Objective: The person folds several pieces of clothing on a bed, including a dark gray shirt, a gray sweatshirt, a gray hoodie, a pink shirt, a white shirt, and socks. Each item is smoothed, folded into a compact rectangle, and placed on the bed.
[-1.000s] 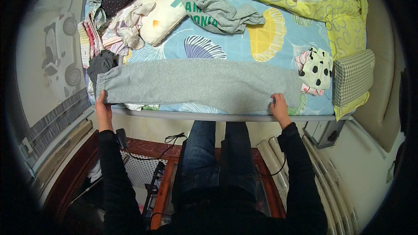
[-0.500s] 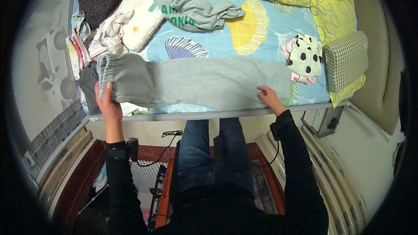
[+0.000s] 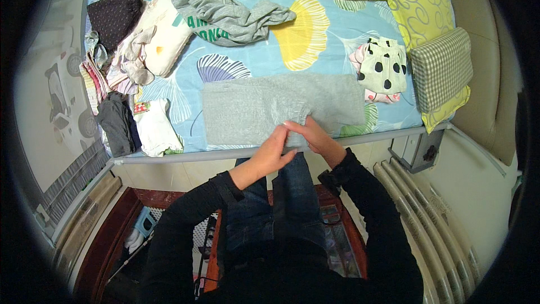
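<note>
Garment (image 3: 270, 104), grey: soft, light, I judge; hold by near edge. Left hand (image 3: 269, 155), right hand (image 3: 318, 137) touching; grip, I cannot tell.

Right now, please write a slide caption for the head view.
Left hand and right hand meet at a folded grey garment on a blue patterned sheet.

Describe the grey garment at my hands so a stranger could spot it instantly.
Start at the blue patterned sheet and come to its near edge, by the rail. Left of the folded polka-dot garment lies a folded grey garment, with the left hand and right hand at its near edge. Unlike the crumpled grey top with green lettering, it is plain and fairly flat.
</note>
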Available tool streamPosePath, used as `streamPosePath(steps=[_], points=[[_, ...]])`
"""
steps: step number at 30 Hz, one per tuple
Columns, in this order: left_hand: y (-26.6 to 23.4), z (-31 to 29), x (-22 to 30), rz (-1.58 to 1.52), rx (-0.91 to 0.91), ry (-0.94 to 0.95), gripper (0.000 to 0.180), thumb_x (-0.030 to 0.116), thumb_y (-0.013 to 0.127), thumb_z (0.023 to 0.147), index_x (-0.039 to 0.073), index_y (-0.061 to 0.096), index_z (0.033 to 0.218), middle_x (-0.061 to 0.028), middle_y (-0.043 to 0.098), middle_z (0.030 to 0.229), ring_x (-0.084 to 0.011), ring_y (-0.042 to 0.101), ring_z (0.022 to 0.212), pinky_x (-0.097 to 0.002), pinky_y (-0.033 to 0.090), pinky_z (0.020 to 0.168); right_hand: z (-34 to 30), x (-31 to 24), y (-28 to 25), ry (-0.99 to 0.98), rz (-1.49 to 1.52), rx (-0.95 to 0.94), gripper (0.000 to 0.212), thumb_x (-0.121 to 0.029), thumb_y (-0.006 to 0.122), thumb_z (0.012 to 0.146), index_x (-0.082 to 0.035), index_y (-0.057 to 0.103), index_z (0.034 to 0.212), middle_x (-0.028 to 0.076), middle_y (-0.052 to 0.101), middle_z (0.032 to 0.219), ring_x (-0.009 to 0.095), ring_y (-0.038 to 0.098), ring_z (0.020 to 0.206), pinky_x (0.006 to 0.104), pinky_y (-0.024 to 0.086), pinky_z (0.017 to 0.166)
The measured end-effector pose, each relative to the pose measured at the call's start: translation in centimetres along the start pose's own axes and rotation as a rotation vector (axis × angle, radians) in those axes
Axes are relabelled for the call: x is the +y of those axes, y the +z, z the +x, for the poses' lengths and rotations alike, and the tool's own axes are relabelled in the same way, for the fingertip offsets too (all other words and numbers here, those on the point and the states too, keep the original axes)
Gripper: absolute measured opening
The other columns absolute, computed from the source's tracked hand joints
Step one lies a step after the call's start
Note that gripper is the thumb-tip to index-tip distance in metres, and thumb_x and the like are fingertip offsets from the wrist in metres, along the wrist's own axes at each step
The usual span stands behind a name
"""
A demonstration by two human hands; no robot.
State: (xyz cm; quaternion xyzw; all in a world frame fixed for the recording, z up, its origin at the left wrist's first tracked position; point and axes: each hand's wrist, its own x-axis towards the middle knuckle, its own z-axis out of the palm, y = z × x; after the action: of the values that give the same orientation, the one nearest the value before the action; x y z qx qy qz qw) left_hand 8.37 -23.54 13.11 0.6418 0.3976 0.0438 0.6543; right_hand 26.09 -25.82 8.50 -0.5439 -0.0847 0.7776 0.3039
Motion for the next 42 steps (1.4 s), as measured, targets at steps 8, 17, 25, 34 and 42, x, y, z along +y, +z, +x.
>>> streamPosePath(steps=[8,17,25,34,42], points=[[-3.9,0.2,-9.0,0.507,0.373,-0.001,0.035,0.021,0.061,0.081,0.002,0.058,0.11,-0.0213,0.051,0.119,-0.038,0.047,0.111,-0.0444,0.038,0.095,-0.9,-1.0,-5.2,-0.224,-0.3,0.04,0.042,-0.016,0.069,0.077,0.002,0.057,0.112,0.008,0.063,0.103,0.017,0.057,0.093,0.0317,0.046,0.083],[-6.9,-0.7,-20.0,0.173,0.747,-0.402,0.061,0.024,0.068,0.079,-0.003,0.04,0.127,-0.026,0.045,0.126,-0.0357,0.048,0.114,-0.0407,0.039,0.095,2.3,1.9,-14.2,-0.289,-0.84,0.575,0.053,-0.019,0.07,0.075,0.004,0.046,0.116,0.022,0.06,0.107,0.033,0.059,0.099,0.0388,0.046,0.083],[-8.4,-0.5,-17.0,-0.524,0.716,-0.463,0.043,0.019,0.067,0.084,-0.002,0.052,0.118,-0.0119,0.062,0.105,-0.0177,0.059,0.091,-0.0296,0.046,0.081,2.6,2.6,-14.1,-0.382,-0.854,0.649,0.055,-0.015,0.069,0.075,0.004,0.043,0.12,0.024,0.056,0.112,0.034,0.056,0.104,0.0383,0.044,0.087],[-15.0,-8.4,-16.5,-0.342,0.821,-0.553,0.038,0.025,0.069,0.082,0.0,0.056,0.107,-0.0031,0.062,0.091,-0.0104,0.054,0.077,-0.0243,0.042,0.068,4.6,4.0,-9.4,-0.485,-0.506,0.3,0.049,-0.003,0.062,0.082,0.004,0.038,0.124,0.012,0.05,0.12,0.018,0.047,0.111,0.0302,0.037,0.096],[-12.8,-6.5,-23.1,-0.28,0.656,-0.726,0.073,0.037,0.076,0.074,-0.007,0.045,0.124,-0.0145,0.058,0.108,-0.0203,0.055,0.093,-0.031,0.045,0.08,4.8,3.8,-9.8,-0.585,-0.614,0.422,0.058,-0.012,0.069,0.077,0.002,0.04,0.125,0.019,0.056,0.11,0.026,0.056,0.099,0.0348,0.044,0.086]])
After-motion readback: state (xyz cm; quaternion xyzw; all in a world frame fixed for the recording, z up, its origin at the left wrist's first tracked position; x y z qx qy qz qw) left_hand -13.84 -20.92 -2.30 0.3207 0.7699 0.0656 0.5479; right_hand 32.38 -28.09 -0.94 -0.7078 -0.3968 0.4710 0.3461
